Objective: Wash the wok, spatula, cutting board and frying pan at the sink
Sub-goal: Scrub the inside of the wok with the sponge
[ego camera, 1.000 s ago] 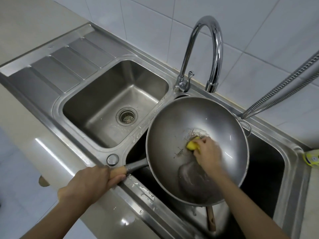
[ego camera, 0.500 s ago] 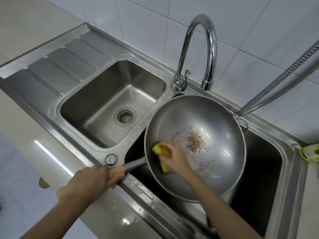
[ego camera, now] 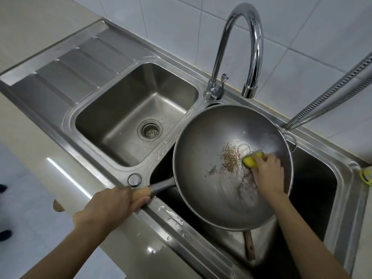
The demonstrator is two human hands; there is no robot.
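A steel wok (ego camera: 203,150) is held tilted over the right sink basin (ego camera: 316,178). My left hand (ego camera: 109,206) grips its wooden handle at the sink's front rim. My right hand (ego camera: 266,172) presses a yellow sponge (ego camera: 251,160) against the wok's inner right side. A patch of brown residue (ego camera: 231,158) and soapy streaks lie at the wok's middle, just left of the sponge. Under the wok, a wooden handle (ego camera: 249,246) sticks out in the basin; what it belongs to is hidden.
The left basin (ego camera: 112,109) with its drain (ego camera: 150,129) lies beside a ribbed draining board (ego camera: 76,65). A curved chrome tap (ego camera: 241,47) rises behind the wok. A metal hose (ego camera: 330,91) crosses at the right. A yellow item (ego camera: 366,176) sits at the right edge.
My right hand has carried the sponge from the wok's left side across to its right side, past the brown residue. The left hand keeps its grip on the handle.
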